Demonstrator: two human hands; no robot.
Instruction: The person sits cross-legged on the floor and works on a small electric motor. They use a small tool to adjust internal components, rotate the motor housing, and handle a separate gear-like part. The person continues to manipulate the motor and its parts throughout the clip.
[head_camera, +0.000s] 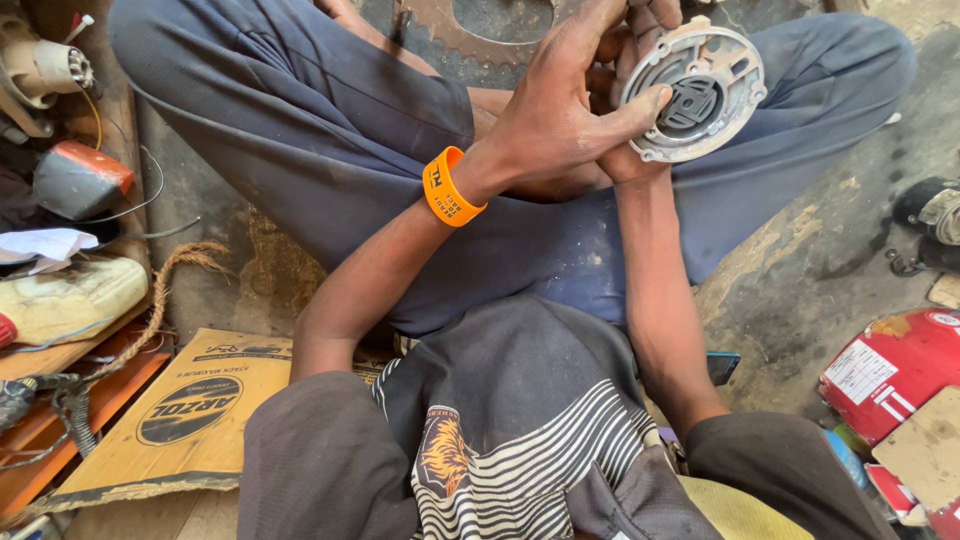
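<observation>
The round metal cover (695, 95) sits upright above the lap, face toward the camera, gripped from behind by the right hand (640, 60). The left hand (560, 120) closes on its left rim, thumb pressing the face beside the dark centre hub (690, 103). A toothed sprocket (455, 30) lies just left of the cover; bare floor (800, 270) opens to its right.

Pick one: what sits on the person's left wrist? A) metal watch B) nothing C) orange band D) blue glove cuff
C: an orange band wraps the wrist just behind the left hand, whose thumb presses on the round grey metal cover that the right hand grips from behind.
</observation>
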